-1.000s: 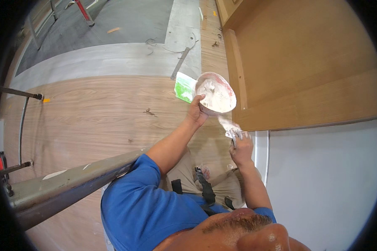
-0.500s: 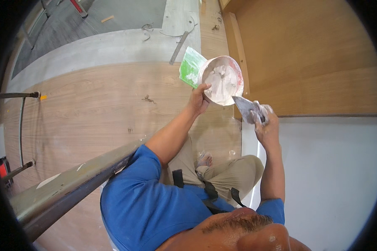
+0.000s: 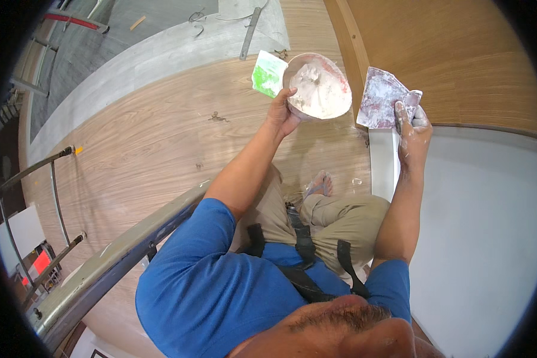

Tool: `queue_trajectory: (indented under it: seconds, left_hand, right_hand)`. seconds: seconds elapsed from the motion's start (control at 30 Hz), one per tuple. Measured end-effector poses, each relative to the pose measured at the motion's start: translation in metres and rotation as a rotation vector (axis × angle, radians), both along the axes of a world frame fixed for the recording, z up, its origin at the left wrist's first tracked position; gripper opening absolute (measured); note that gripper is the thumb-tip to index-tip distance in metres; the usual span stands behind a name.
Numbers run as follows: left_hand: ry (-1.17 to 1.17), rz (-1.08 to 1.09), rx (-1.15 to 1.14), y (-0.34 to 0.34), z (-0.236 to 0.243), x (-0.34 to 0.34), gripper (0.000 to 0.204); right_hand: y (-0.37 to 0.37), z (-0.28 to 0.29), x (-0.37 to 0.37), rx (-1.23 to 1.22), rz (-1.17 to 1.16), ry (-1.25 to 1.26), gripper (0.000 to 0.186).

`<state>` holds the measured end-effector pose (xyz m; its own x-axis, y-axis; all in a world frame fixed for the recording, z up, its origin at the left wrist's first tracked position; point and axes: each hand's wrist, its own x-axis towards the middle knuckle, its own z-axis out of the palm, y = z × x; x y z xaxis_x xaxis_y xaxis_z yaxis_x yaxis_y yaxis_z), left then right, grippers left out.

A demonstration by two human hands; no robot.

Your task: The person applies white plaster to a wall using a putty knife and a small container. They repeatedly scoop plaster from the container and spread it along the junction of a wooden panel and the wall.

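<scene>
My left hand point(image 3: 283, 113) grips the near left rim of a round tub point(image 3: 344, 98), thumb over the edge. Pale, pinkish-white putty point(image 3: 319, 89) lies in it, heaped and uneven. Against the tub's left side is a flat green-and-white piece point(image 3: 268, 73), smeared with white; I cannot tell whether my fingers hold it too. To the right of the tub, and apart from it, my right hand point(image 3: 413, 128) is closed on a broad putty knife point(image 3: 385, 98). The blade is coated with whitish smears, and putty marks the fingers.
A wooden panel point(image 3: 453, 59) rises on the right, above a white surface point(image 3: 477, 203). A metal rail point(image 3: 119, 256) runs at my left, with a metal frame point(image 3: 56, 197) beyond it. On the wood-look floor point(image 3: 155, 131) are scraps, and a metal ruler point(image 3: 250, 33) lies farther off.
My right hand has moved up and right with the putty knife, away from the tub's rim, and the blade now faces up. The tub has tilted and shifted slightly upward in view.
</scene>
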<state>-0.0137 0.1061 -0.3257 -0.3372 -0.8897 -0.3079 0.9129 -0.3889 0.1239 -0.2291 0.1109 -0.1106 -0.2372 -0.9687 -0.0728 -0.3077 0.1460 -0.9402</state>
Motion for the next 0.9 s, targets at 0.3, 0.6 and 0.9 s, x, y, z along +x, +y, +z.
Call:
queue_trajectory:
  seconds: [0.3, 0.6, 0.9]
  left_hand:
    - [-0.194, 0.016, 0.139, -0.002, -0.03, -0.005, 0.065]
    - [-0.055, -0.023, -0.268, 0.002, -0.019, 0.018, 0.079]
    - [0.037, -0.047, -0.359, 0.022, -0.023, 0.019, 0.089]
  right_hand:
    - [-0.017, -0.027, -0.028, 0.141, 0.073, -0.139, 0.023]
    - [-0.043, -0.163, -0.105, 0.137, 0.366, -0.975, 0.056]
    - [-0.047, -0.121, -0.049, 0.343, 0.469, -1.176, 0.048]
